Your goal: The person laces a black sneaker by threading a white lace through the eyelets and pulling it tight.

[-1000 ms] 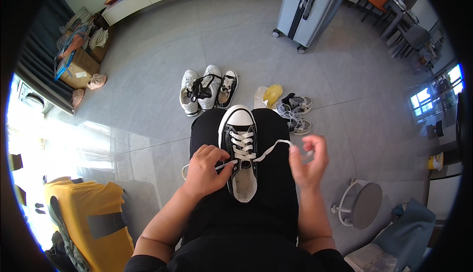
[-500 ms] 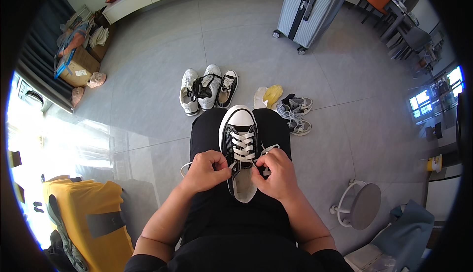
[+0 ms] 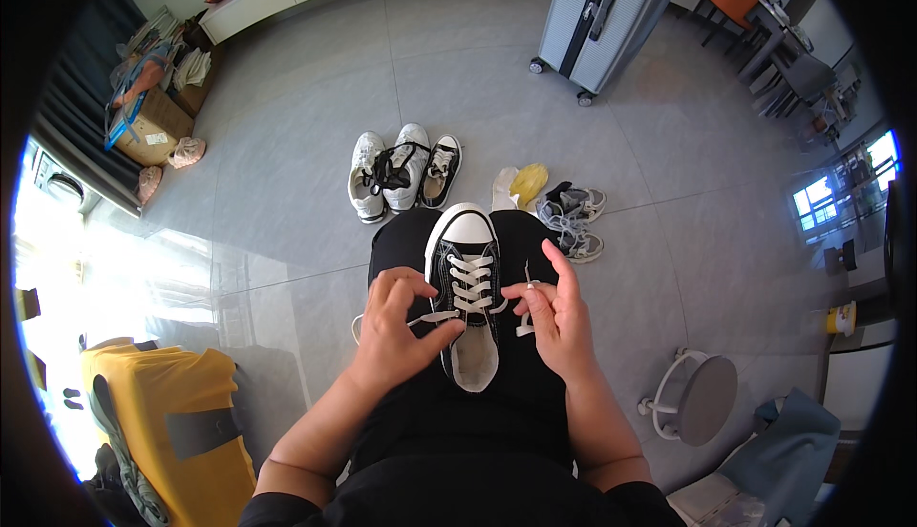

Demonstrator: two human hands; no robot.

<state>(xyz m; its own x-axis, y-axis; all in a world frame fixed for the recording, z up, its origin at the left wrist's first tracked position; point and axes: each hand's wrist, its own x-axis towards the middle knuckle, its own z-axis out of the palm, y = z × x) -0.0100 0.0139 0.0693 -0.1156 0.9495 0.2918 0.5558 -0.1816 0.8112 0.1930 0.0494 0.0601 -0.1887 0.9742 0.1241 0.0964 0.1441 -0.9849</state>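
Note:
A black canvas sneaker with a white toe cap rests on my lap, its toe pointing away from me. A white shoelace crosses back and forth up its front. My left hand is at the sneaker's left side with thumb and fingers apart; the thumb reaches the edge of the shoe opening, and a loose stretch of lace runs beside it. To the right of the shoe, my right hand pinches the other lace end between thumb and finger, its other fingers raised. A thin lace tip sticks up from the pinch.
Beyond my knees stand a white pair and a matching black sneaker. Grey shoes lie near a yellow insole. A silver suitcase stands farther off. A round stool is right, a yellow-draped seat left.
My left hand has opened from its pinch, thumb moving to the shoe opening. My right hand has moved right and up off the shoe, drawing the lace outward. The sneaker stays in place.

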